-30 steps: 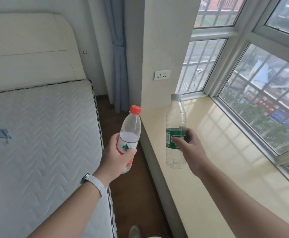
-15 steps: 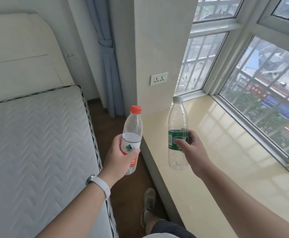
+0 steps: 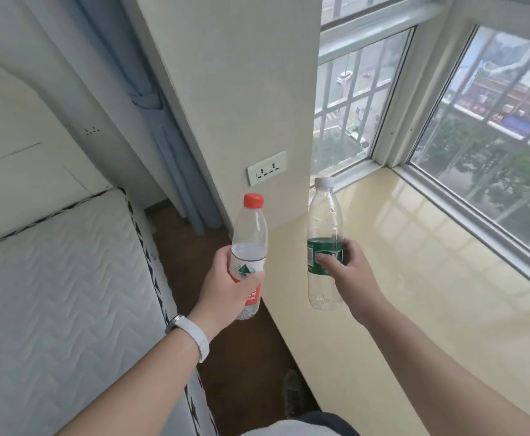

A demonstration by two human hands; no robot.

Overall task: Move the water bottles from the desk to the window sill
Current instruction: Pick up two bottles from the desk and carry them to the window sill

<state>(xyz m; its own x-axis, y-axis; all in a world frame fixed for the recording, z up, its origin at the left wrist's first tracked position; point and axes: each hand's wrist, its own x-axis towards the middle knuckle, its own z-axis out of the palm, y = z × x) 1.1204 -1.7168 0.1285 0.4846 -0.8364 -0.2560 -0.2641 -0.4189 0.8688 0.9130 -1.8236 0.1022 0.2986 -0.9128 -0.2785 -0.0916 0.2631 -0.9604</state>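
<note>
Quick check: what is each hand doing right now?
Left hand: closed around the red-capped water bottle, held upright.
Right hand: closed around the green-labelled water bottle, held upright over the window sill.

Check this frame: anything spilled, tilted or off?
Nothing stands out. Left hand holds the red-capped bottle upright, right hand holds the white-capped bottle upright over the sill. Both capped, no spill visible.

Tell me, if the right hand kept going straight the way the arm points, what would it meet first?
Probably the window sill surface itself, then the white window frame at the corner. The right hand holds the green-label bottle above the sill; depth is unclear.
</note>
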